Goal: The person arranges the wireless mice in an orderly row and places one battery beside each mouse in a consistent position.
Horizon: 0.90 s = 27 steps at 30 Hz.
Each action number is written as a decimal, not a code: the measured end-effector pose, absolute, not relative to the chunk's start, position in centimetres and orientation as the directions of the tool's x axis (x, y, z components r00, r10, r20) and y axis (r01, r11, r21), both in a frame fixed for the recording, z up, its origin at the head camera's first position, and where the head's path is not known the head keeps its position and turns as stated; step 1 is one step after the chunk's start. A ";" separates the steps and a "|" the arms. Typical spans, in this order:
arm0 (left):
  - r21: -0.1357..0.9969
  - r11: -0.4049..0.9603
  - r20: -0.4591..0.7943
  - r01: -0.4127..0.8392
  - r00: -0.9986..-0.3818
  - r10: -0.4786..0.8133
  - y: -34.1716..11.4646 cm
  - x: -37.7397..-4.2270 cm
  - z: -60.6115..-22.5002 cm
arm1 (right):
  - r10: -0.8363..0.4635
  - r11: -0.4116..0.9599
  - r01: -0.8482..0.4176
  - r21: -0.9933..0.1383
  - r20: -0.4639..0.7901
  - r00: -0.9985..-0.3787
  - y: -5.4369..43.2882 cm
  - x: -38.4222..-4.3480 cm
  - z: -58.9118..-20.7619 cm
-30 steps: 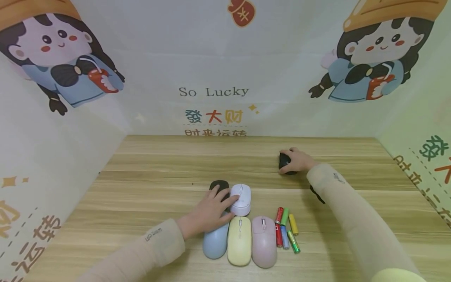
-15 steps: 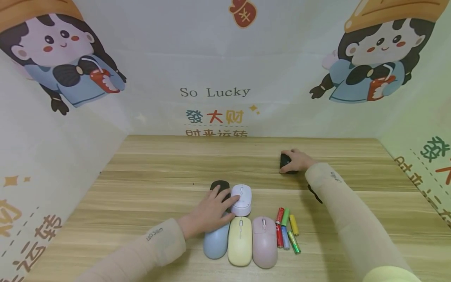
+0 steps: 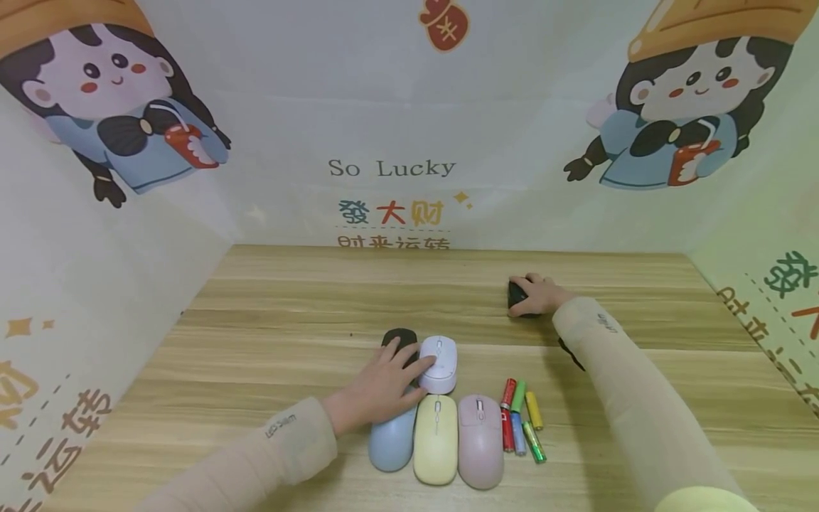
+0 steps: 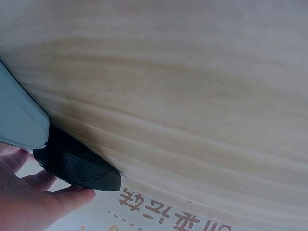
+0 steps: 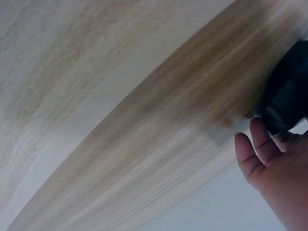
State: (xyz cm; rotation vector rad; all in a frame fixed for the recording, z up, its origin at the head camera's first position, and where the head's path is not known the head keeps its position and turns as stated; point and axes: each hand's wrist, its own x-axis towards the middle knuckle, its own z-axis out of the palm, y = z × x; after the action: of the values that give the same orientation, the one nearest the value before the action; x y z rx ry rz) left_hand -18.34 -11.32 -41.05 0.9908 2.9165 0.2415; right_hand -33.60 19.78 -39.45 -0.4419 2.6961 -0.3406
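Observation:
At the middle of the table, my left hand (image 3: 382, 380) rests spread over a black computer mouse (image 3: 399, 336) and reaches onto a white mouse (image 3: 441, 370) beside it. Under its palm side lies part of a blue mouse (image 3: 392, 442). The left wrist view has fingers along the ribbed side of the black mouse (image 4: 79, 161), with the blue mouse (image 4: 21, 113) close by. Farther back on the right, my right hand (image 3: 542, 294) grips another black mouse (image 3: 515, 297), thumb and fingers around its sides. In the right wrist view this mouse (image 5: 288, 91) is partly cut off.
A yellow mouse (image 3: 436, 444) and a pale purple mouse (image 3: 481, 448) lie in front, in a row with the blue one. Several coloured batteries (image 3: 517, 419) are grouped right of them. Printed cloth walls (image 3: 397, 107) enclose the wooden table (image 3: 288, 299) at back and sides.
The right forearm has shifted slightly left while that hand stays on its black mouse. The left hand and the other mice keep their places.

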 end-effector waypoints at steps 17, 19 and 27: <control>0.158 0.782 0.004 0.603 -0.792 0.610 -11.2 -18.5 -41.3 | -0.307 0.942 -0.246 -0.228 -0.289 -0.907 19.3 -32.4 -38.5; 0.162 0.785 -0.004 0.598 -0.795 0.607 -11.2 -18.5 -41.2 | -0.311 0.946 -0.265 -0.188 -0.282 -0.908 18.6 -32.0 -37.7; 0.170 0.786 -0.006 0.595 -0.797 0.604 -11.3 -18.5 -41.3 | -0.518 0.846 -0.476 -0.240 -0.159 -0.841 14.3 -28.3 -36.8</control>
State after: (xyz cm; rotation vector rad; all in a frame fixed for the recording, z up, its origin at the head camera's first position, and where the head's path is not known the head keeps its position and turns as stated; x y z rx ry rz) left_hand -18.49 -11.28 -41.26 0.9786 2.9117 0.2466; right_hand -28.33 14.29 -36.84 -0.7651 2.8061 -0.2816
